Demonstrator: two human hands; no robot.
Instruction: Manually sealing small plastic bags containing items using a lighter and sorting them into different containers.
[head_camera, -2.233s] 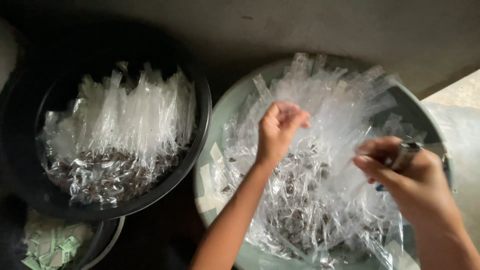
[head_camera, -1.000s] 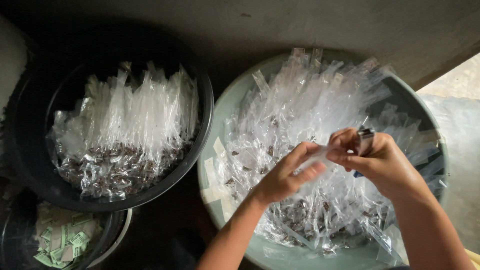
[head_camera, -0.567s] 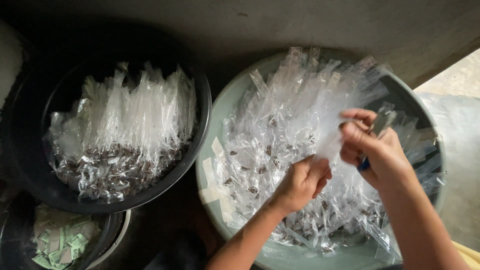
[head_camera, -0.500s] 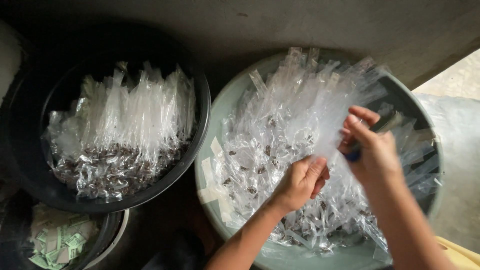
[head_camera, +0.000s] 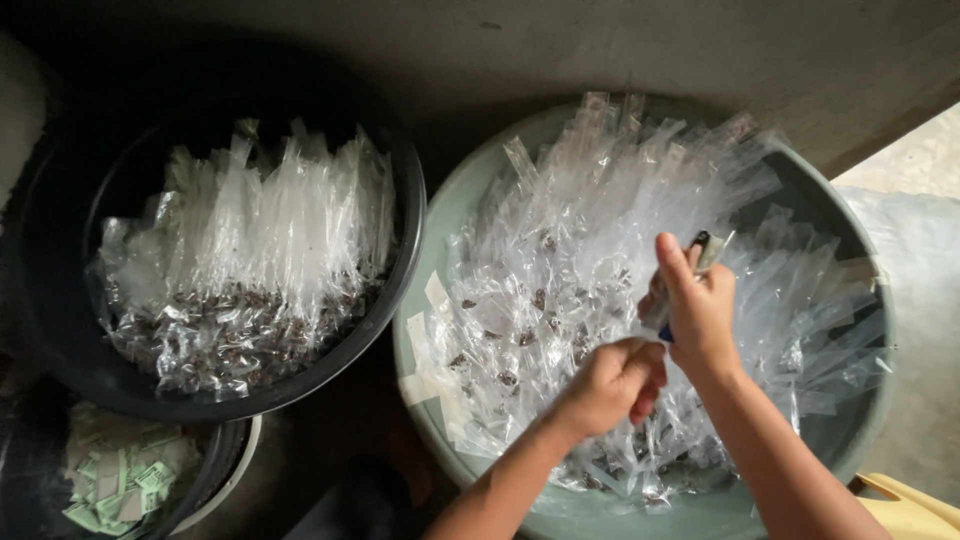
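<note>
While left hand (head_camera: 612, 385) curls shut on clear packet (head_camera: 655, 318), right hand (head_camera: 698, 310) grips dark tool (head_camera: 703, 243).

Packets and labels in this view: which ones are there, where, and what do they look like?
Clear packets: long narrow sleeves with dark bits, heaped in the grey-green basin, right.
Clear packets, second heap: same kind, in the black basin, left.
Small slips: pale green and white, bowl at lower left.

A dark floor (head_camera: 330, 470) is carrying a black tub (head_camera: 405, 270) at left, a grey-green basin (head_camera: 420, 400) at right, and a small bowl (head_camera: 235, 470) at lower left.
</note>
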